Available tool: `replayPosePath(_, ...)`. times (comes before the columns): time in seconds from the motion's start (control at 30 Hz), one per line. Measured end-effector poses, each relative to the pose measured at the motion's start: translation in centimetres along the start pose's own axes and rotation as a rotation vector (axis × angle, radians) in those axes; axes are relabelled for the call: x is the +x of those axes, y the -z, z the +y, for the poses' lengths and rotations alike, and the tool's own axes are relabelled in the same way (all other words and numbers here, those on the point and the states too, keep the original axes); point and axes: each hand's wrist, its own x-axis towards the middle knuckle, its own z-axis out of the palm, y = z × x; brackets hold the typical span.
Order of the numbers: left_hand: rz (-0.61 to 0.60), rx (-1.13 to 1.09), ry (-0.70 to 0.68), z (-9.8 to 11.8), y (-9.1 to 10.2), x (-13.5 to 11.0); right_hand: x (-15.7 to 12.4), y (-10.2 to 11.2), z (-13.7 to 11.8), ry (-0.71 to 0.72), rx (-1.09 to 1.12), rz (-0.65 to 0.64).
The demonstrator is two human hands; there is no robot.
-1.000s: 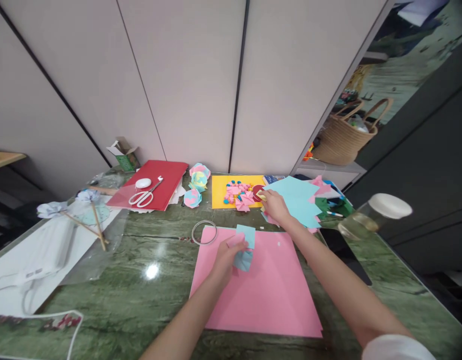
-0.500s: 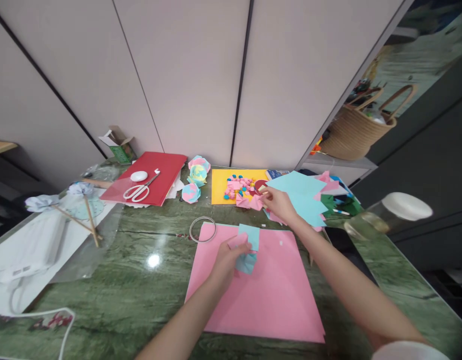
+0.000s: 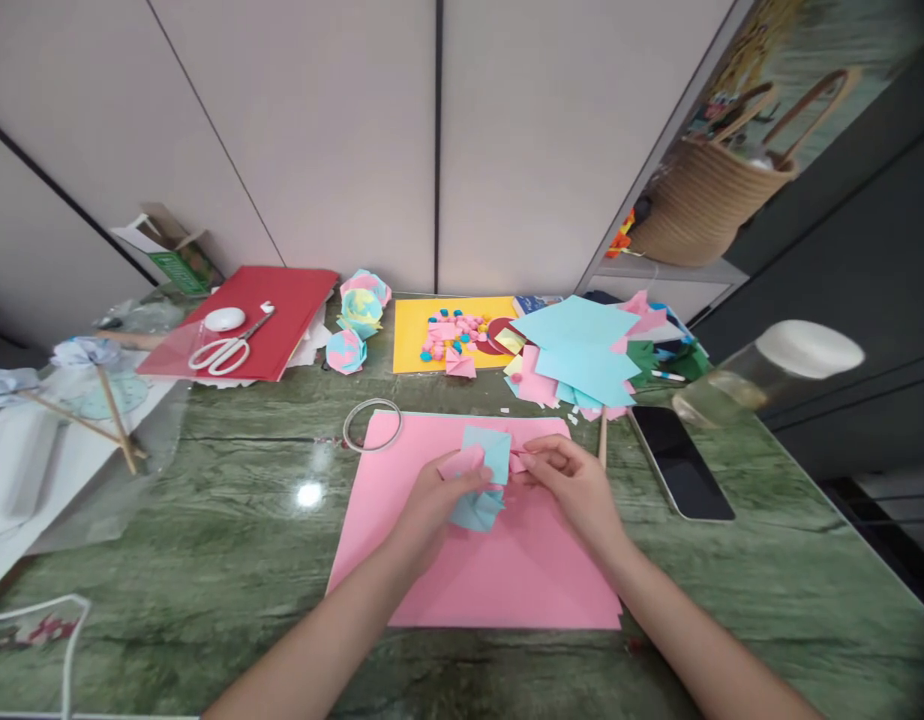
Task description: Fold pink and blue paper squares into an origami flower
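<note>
My left hand point(image 3: 441, 492) is closed on a folded paper piece point(image 3: 486, 447) made of light blue and pink parts, held over a stack of pink paper point(image 3: 481, 590). At its right side, my right hand point(image 3: 571, 478) pinches a small folded pink paper point(image 3: 517, 461) against or close to the blue part; whether they touch I cannot tell. Beyond the hands, another folded pink paper point(image 3: 460, 365) lies on the front edge of a yellow sheet point(image 3: 409, 337), among small pink, blue and yellow balls point(image 3: 462, 328).
A roll of tape or ring point(image 3: 372, 425) overlaps the pink stack's corner. White scissors point(image 3: 229, 350) lie on red paper point(image 3: 282, 300). Paper balls point(image 3: 346, 351) stand behind. Blue cut paper point(image 3: 582, 335), a phone point(image 3: 683, 465) and a lidded jar point(image 3: 762, 370) are at right.
My right hand has come back from the yellow sheet with a folded pink paper and is now beside my left hand. The view has shifted, and the left hand still holds its paper piece.
</note>
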Motion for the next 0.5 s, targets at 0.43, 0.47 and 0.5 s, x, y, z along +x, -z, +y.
replayPosePath(0.43, 0.023, 0.083, -0.021, -0.28, 0.12, 0.29, -0.62, 0.38, -0.50, 0.058, -0.182, -0.073)
replayPosePath(0.47, 0.018, 0.092, -0.031, -0.33, 0.11, 0.32, -0.73, 0.34, -0.50, 0.089, -0.235, -0.067)
replayPosePath(0.5, 0.016, 0.098, -0.041, -0.37, 0.11, 0.35, -0.83, 0.33, -0.51, 0.132, -0.305, -0.066)
